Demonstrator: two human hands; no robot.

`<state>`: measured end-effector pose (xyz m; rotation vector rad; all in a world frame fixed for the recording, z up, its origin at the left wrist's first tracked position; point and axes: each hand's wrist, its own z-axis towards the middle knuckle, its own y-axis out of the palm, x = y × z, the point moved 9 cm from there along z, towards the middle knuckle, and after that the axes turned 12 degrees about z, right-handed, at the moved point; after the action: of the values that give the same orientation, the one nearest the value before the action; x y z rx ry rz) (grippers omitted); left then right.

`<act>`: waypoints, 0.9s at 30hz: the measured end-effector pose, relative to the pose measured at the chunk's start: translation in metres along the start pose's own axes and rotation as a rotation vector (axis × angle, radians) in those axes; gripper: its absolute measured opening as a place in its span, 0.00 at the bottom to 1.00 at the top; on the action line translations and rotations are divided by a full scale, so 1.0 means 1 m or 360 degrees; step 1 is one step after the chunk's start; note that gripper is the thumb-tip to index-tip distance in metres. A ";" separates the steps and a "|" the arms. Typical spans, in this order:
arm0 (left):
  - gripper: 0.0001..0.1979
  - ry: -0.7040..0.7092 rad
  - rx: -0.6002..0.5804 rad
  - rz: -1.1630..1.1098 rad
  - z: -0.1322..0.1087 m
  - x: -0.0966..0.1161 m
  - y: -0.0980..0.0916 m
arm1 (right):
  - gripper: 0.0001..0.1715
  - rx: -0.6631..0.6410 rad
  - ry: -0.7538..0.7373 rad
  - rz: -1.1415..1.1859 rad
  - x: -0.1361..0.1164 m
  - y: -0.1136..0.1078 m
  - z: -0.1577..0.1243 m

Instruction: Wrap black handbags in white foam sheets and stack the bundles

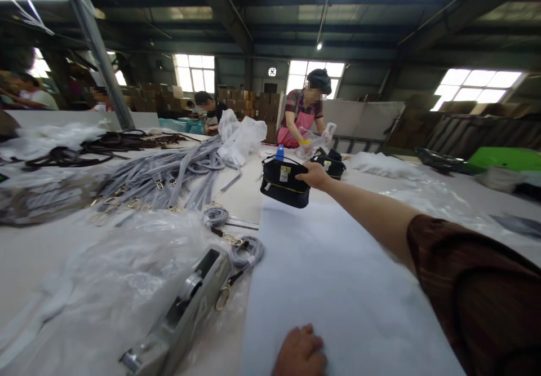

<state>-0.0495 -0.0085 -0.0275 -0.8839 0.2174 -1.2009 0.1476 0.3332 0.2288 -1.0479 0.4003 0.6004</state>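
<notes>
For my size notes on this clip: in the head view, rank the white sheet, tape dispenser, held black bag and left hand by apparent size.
1. White sheet
2. Tape dispenser
3. Black bag and left hand look about alike; the hand is nearer and cut off, so unranked.

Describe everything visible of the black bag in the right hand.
The boxy black bag has a thin top handle, gold-coloured front hardware, a fine gold-coloured line and a pale tag; its material is hard to tell. It tilts slightly, the right hand holding its upper corner, at the far end of the white sheet; whether they touch is unclear.
</notes>
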 end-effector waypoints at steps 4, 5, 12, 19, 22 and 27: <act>0.13 -0.0108 -0.0117 -0.0086 0.014 0.014 -0.032 | 0.12 -0.0082 -0.0065 0.0257 0.011 -0.034 -0.060; 0.13 -0.0156 -0.0152 -0.0104 0.019 0.017 -0.041 | 0.13 -0.0099 -0.0055 0.0297 0.014 -0.039 -0.077; 0.10 -0.0120 -0.0244 -0.0107 0.031 0.030 -0.054 | 0.13 -0.0095 -0.0105 0.0396 0.023 -0.066 -0.175; 0.10 -0.0092 -0.0241 -0.0050 0.029 0.030 -0.048 | 0.14 -0.0116 -0.0427 0.0341 0.012 -0.082 -0.241; 0.10 -0.0088 -0.0235 -0.0038 0.030 0.030 -0.048 | 0.16 -0.0165 -0.0545 0.0323 0.012 -0.082 -0.272; 0.11 -0.0154 -0.0336 -0.0077 0.031 0.030 -0.044 | 0.17 -0.0198 -0.0715 0.0277 0.012 -0.076 -0.328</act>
<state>-0.0512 -0.0232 0.0322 -1.1342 0.2492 -1.1910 0.1958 0.0161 0.1256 -0.9672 0.0587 1.0020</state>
